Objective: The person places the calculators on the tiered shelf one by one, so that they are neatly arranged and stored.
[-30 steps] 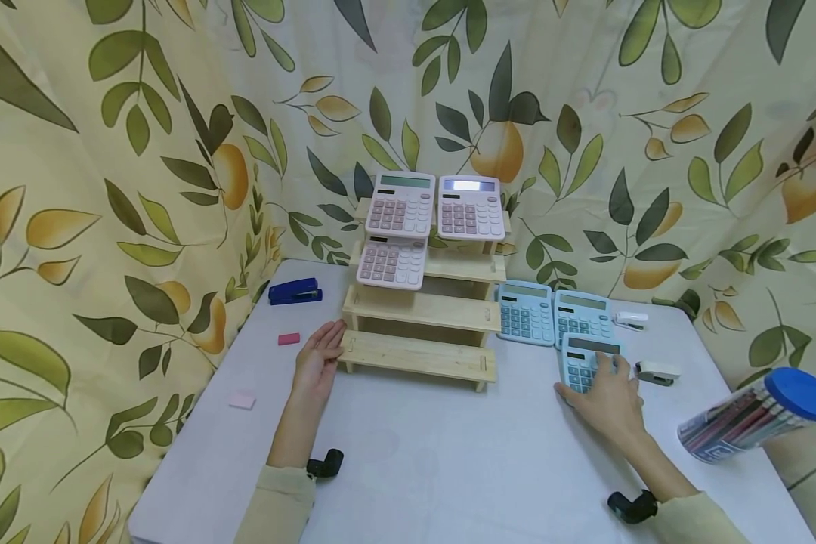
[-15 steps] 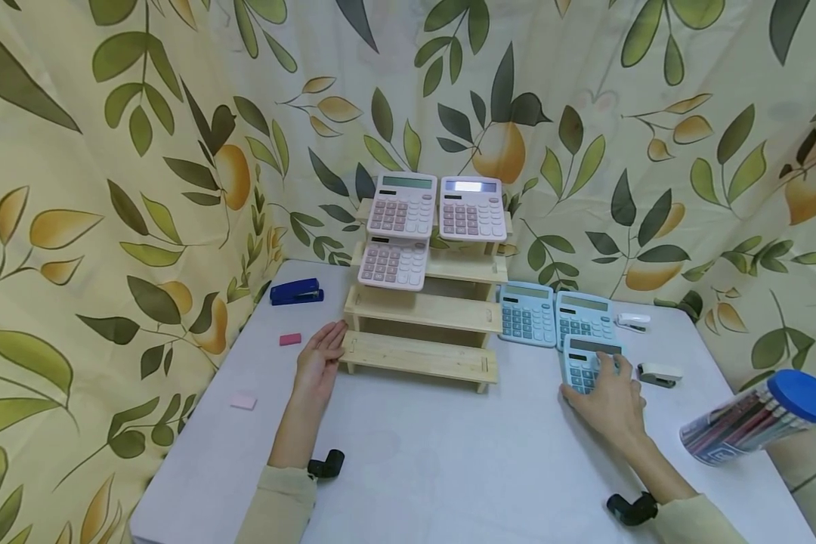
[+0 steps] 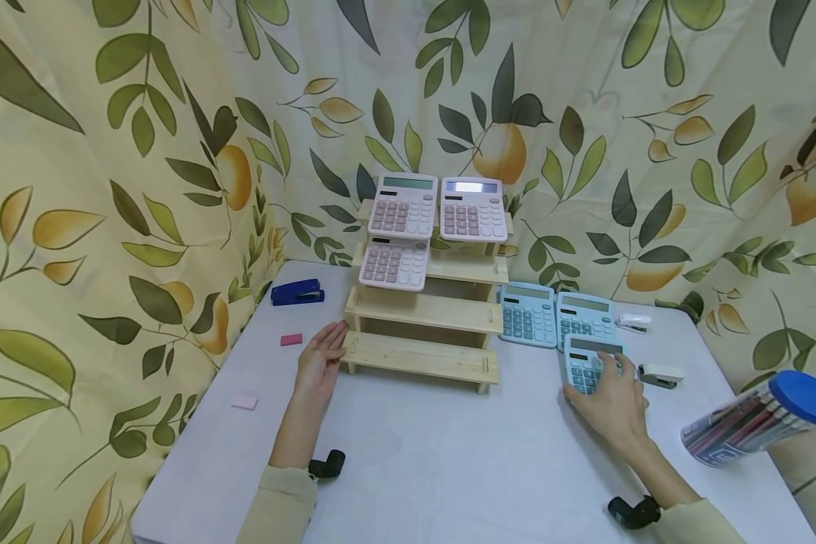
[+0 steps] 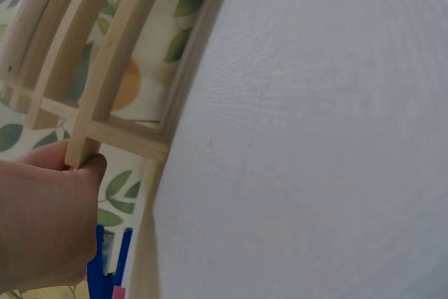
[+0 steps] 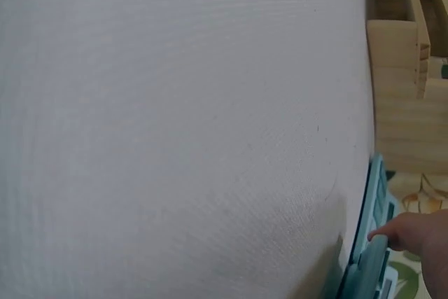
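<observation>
Resting my right hand (image 3: pixel 608 404) over the nearest pale blue plastic desk calculator (image 3: pixel 585 363), I have my fingers curled round its near edges, gripping it where it lies flat on the white table (image 3: pixel 435 453), just in front of two matching blue calculators (image 3: pixel 554 313) and right of the tiered pale wooden display stand (image 3: pixel 421 317). My left hand (image 3: pixel 319 359) lies flat and relaxed, its fingertips touching the left end of the stand's lowest step and holding nothing.

I judge the calculator to be light, stiff and rather smooth, so it could slide on the cloth; the side edges look the safest place to take it, clear of the keys and the display window. The stand looks light too and might shift if knocked.

My palm covers the calculator's lower half, so I cannot tell how far my thumb wraps underneath. The right wrist view shows only one fingertip (image 5: pixel 402 232) on the blue casing at the frame's edge. The left wrist view shows only part of my hand against the wooden slats. The blue-lidded clear jar of pencils (image 3: pixel 755 419) is cut off at the right.
</observation>
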A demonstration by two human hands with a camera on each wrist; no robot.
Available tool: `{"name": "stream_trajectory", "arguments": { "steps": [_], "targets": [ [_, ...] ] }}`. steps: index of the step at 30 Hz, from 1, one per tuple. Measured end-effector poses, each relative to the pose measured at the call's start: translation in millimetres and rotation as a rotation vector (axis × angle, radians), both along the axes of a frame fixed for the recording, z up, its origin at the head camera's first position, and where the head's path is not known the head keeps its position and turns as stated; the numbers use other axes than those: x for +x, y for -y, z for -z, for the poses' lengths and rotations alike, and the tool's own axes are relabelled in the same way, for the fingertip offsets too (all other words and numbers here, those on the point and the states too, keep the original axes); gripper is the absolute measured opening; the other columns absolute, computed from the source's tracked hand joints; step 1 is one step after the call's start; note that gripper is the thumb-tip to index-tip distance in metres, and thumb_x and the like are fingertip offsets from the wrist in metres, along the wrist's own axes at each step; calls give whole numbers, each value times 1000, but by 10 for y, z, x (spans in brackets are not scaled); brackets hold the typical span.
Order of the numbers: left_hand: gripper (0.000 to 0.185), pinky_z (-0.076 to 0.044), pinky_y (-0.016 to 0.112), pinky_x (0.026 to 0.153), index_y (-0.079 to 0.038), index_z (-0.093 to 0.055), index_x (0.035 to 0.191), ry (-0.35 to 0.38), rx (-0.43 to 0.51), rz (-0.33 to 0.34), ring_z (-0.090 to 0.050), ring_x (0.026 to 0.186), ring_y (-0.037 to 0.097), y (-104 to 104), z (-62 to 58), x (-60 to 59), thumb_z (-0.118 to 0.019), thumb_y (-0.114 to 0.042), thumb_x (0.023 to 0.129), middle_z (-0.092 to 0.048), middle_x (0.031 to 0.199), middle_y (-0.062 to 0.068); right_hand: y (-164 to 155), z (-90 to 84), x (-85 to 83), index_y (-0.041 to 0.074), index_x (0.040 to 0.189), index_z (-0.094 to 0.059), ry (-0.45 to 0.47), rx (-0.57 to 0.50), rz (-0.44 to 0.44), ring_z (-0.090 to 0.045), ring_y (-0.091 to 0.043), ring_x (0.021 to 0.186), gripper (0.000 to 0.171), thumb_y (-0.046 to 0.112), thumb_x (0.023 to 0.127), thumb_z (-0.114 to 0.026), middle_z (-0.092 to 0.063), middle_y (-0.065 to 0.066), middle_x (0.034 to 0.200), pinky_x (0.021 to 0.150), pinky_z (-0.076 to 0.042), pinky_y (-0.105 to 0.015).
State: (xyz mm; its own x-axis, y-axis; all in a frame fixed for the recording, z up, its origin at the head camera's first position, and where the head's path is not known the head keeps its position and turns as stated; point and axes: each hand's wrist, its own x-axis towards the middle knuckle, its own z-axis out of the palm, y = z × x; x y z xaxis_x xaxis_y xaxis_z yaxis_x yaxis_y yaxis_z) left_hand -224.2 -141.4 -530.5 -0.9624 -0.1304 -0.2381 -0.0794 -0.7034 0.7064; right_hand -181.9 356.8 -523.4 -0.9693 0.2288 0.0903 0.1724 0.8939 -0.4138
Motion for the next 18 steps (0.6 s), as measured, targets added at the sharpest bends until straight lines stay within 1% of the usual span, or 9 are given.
{"name": "stream_trajectory", "arguments": {
  "steps": [5,13,18],
  "targets": [
    [69,-36,34,121,7,-30,159,-2,3,-2,-40,151,30,-4,3,2,-37,27,93,-39,162,24,11,-57,18,-11,153,-33,-31,-12,-17,-32,-71,129,94,34,85,-80,-16,-42,158,93,-34,-82],
    [68,-36,33,121,6,-31,159,7,6,-5,-40,151,28,1,-6,0,-37,26,94,-41,161,22,70,-192,28,-11,153,-35,-68,-14,-19,-34,-69,127,92,32,85,-80,-19,-41,158,89,-36,-81],
    [69,-35,34,121,6,-30,159,9,5,-6,-40,151,29,-1,-4,-8,-37,26,94,-40,161,23,99,-250,29,-10,152,-37,-108,-20,-30,-35,-68,128,91,31,84,-82,-22,-41,157,90,-33,-81]
  ]
}}
